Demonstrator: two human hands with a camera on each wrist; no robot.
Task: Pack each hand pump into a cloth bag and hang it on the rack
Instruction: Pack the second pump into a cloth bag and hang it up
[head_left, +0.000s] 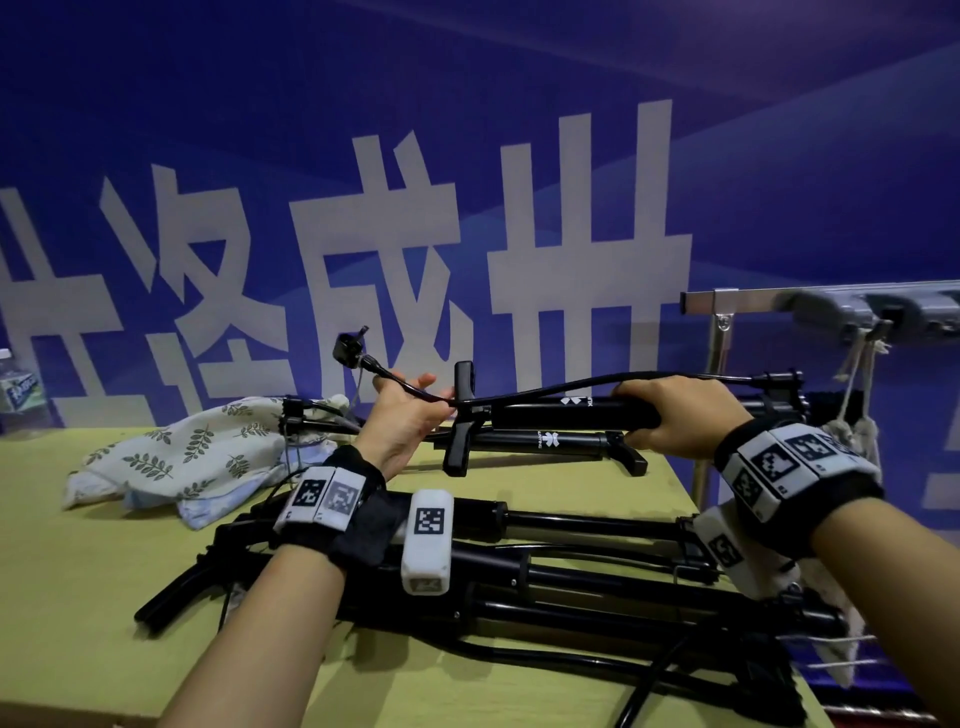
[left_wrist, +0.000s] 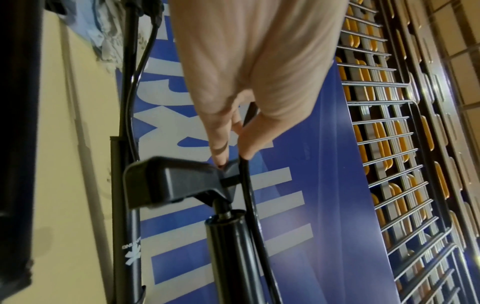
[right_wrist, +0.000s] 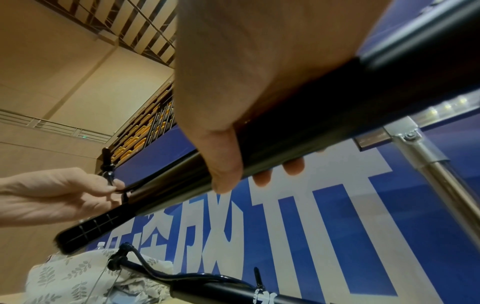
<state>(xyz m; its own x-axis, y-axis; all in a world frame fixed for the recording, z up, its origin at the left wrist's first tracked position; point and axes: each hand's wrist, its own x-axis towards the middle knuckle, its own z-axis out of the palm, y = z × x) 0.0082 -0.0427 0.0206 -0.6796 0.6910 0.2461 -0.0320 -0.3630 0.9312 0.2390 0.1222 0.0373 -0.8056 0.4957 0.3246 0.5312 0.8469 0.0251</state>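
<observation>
A black hand pump (head_left: 561, 413) is held level above the table. My right hand (head_left: 675, 415) grips its barrel (right_wrist: 298, 131), fingers wrapped round it. My left hand (head_left: 405, 410) pinches the pump's thin black hose (left_wrist: 246, 185) next to the T-handle (left_wrist: 168, 181); the hose's valve head (head_left: 347, 347) sticks up to the left. A second pump (head_left: 545, 444) lies on the table just behind and below it. Several more black pumps (head_left: 519, 571) lie piled under my wrists. Leaf-print cloth bags (head_left: 197, 447) lie heaped at the left.
A metal rack (head_left: 753, 301) stands beyond the table's right end, with grey hooks (head_left: 831, 312) and a cloth bag hanging by its cords (head_left: 857, 384). A water bottle (head_left: 18, 389) stands far left. A blue banner wall is close behind the yellow-green table (head_left: 78, 597).
</observation>
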